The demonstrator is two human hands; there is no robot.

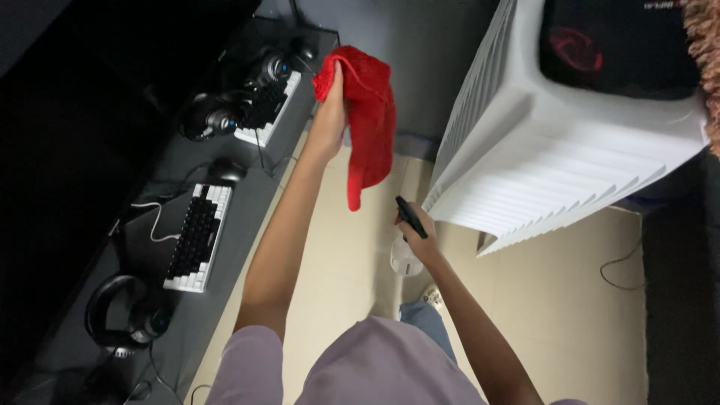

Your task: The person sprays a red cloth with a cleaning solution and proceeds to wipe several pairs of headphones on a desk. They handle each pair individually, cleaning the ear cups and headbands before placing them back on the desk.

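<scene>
While the person stands on the pale tiled floor (337, 277) beside the long dark desk (247, 217), the left hand (330, 120) is raised and closed tight around the top of a red cloth (371, 112), which hangs loose below the fist, just off the desk's edge. The right hand (417, 234) is lower and farther from the desk, wrapped around a white spray bottle (405, 259) with a black trigger top (410, 216); the fingers are curled about its neck. That hand sits just beside the lower corner of a large white ribbed unit (555, 150), whose dark top panel (615, 45) faces up.

On the desk, nearest the person, lies a black headset (124, 315). Past it rests a black-and-white keyboard (196, 238), with a dark mouse (225, 171) just beyond. Farther along the desk sits a second keyboard (266, 112) with another headset (206, 116) lying against it. A thin cable (619, 270) trails on the floor, well away from the desk.
</scene>
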